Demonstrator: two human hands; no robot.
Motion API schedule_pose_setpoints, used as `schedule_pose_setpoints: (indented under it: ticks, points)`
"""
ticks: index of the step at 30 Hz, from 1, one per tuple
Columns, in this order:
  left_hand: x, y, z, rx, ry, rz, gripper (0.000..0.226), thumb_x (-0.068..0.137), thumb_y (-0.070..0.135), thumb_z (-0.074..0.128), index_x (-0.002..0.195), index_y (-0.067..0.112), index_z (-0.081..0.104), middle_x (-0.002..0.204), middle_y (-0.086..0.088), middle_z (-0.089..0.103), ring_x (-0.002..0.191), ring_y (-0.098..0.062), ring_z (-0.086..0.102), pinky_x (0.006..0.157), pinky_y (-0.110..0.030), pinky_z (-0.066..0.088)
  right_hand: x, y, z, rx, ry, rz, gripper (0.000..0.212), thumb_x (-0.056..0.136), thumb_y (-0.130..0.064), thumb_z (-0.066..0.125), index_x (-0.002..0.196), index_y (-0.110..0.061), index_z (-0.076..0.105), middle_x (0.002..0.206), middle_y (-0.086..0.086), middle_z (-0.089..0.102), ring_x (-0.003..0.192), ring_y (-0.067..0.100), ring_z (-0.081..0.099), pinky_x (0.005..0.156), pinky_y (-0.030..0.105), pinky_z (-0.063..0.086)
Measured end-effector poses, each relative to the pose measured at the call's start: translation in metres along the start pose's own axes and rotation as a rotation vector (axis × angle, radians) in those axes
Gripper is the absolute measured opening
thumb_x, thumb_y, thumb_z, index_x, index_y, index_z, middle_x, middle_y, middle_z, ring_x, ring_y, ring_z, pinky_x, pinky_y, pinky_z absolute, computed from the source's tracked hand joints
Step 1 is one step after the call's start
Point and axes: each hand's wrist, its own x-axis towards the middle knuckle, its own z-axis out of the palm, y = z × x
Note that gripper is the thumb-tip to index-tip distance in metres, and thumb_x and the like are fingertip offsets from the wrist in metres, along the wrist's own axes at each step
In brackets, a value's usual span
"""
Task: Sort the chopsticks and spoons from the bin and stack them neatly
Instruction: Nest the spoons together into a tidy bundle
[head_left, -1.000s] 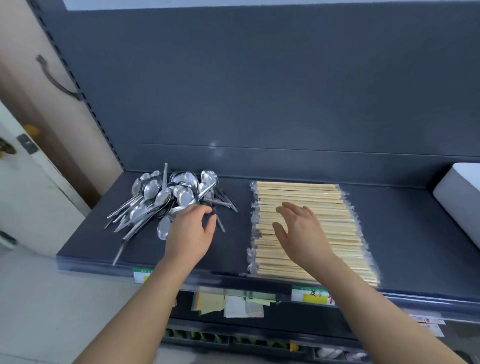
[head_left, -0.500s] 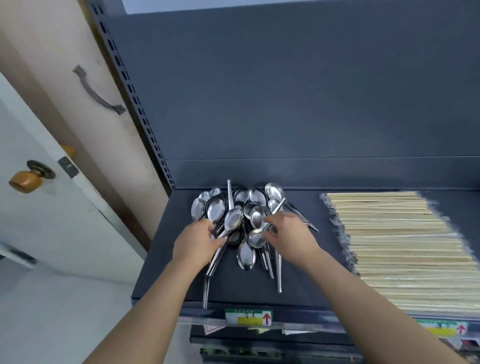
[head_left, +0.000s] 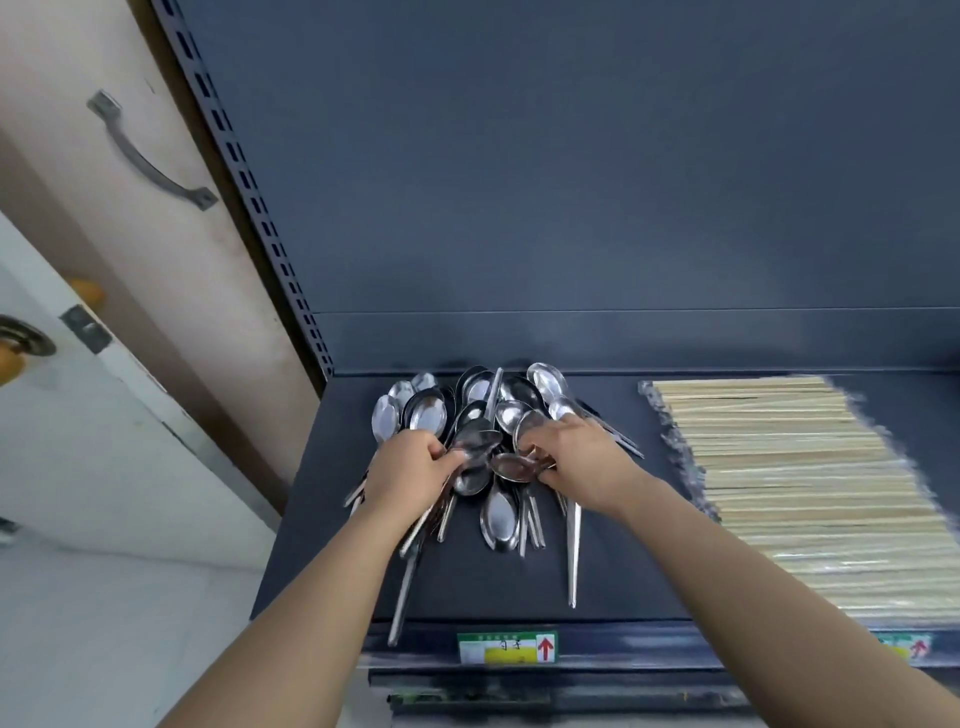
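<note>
Our left hand (head_left: 410, 467) and right hand (head_left: 579, 457) both curl around metal spoons (head_left: 428, 415) in the pile; wrapped chopsticks (head_left: 800, 483) lie at three o'clock.

There is only one view, a wide-angle camera worn on the head. It looks forward and steeply down from just above the front lip of the dark grey metal shelf (head_left: 649, 571), close enough that two bare forearms (head_left: 322, 597) enter from the lower corners. A heap of shiny steel spoons (head_left: 483, 415) sits at the centre of the frame. The right edge cuts off the layer of pale wrapped wooden chopsticks (head_left: 805, 493), and a beige wall (head_left: 156, 260) fills the upper left.
</note>
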Motion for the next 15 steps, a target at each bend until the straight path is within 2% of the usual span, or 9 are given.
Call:
schedule_pose_setpoints:
  ticks: [2, 4, 6, 8, 11, 13, 15]
  points:
    - [0.0, -0.001, 0.0, -0.04, 0.015, 0.004, 0.03, 0.091, 0.041, 0.06, 0.08, 0.013, 0.062, 0.067, 0.001, 0.059, 0.062, -0.015, 0.054, 0.053, -0.028, 0.035, 0.005, 0.002, -0.001, -0.005, 0.007, -0.012, 0.021, 0.085, -0.023, 0.062, 0.106, -0.024, 0.063, 0.113, -0.006, 0.06, 0.115, 0.02, 0.047, 0.093, 0.03, 0.033]
    - [0.001, -0.002, 0.0, -0.115, 0.035, -0.002, 0.033, 0.093, 0.036, 0.058, 0.072, 0.011, 0.056, 0.059, 0.003, 0.05, 0.054, -0.012, 0.045, 0.049, -0.025, 0.029, 0.008, 0.005, -0.002, 0.015, 0.013, -0.009, 0.018, 0.084, -0.026, 0.065, 0.101, -0.025, 0.065, 0.106, -0.009, 0.06, 0.11, 0.016, 0.048, 0.093, 0.029, 0.029]
    - [0.001, -0.003, 0.001, -0.18, 0.055, -0.017, 0.038, 0.095, 0.033, 0.056, 0.07, 0.003, 0.055, 0.057, -0.001, 0.046, 0.051, -0.013, 0.04, 0.048, -0.025, 0.028, 0.01, 0.009, -0.001, 0.072, 0.019, -0.005, 0.016, 0.083, -0.026, 0.067, 0.098, -0.024, 0.066, 0.096, -0.012, 0.058, 0.103, 0.013, 0.05, 0.093, 0.027, 0.027]
    - [0.0, -0.002, 0.0, -0.277, 0.059, -0.041, 0.038, 0.096, 0.031, 0.053, 0.079, -0.001, 0.061, 0.062, -0.007, 0.054, 0.056, -0.016, 0.047, 0.053, -0.031, 0.039, 0.012, 0.011, -0.002, 0.209, 0.052, 0.012, 0.011, 0.082, -0.026, 0.071, 0.09, -0.023, 0.066, 0.085, -0.014, 0.058, 0.089, 0.011, 0.054, 0.09, 0.026, 0.033]
    - [-0.003, 0.003, -0.006, -0.516, 0.068, -0.098, 0.026, 0.099, 0.026, 0.048, 0.09, 0.011, 0.068, 0.078, -0.001, 0.069, 0.07, -0.014, 0.062, 0.069, -0.031, 0.052, 0.015, 0.007, -0.008, 0.443, 0.137, 0.109, 0.009, 0.084, -0.024, 0.07, 0.079, -0.026, 0.063, 0.075, -0.013, 0.062, 0.068, 0.009, 0.056, 0.068, 0.022, 0.041]
    - [-0.004, 0.007, -0.012, -0.614, 0.095, -0.128, 0.024, 0.1, 0.022, 0.044, 0.091, 0.014, 0.065, 0.079, 0.0, 0.071, 0.07, -0.014, 0.063, 0.068, -0.027, 0.052, 0.018, 0.002, -0.012, 0.498, 0.197, 0.149, 0.011, 0.088, -0.023, 0.065, 0.079, -0.026, 0.06, 0.071, -0.013, 0.062, 0.062, 0.008, 0.054, 0.062, 0.024, 0.041]
    - [-0.006, 0.009, -0.018, -0.639, 0.145, -0.141, 0.026, 0.1, 0.021, 0.041, 0.089, 0.013, 0.063, 0.073, -0.001, 0.067, 0.062, -0.014, 0.058, 0.061, -0.027, 0.048, 0.022, -0.001, -0.015, 0.579, 0.259, 0.17, 0.014, 0.091, -0.022, 0.062, 0.078, -0.023, 0.055, 0.072, -0.005, 0.066, 0.063, 0.015, 0.057, 0.061, 0.029, 0.043]
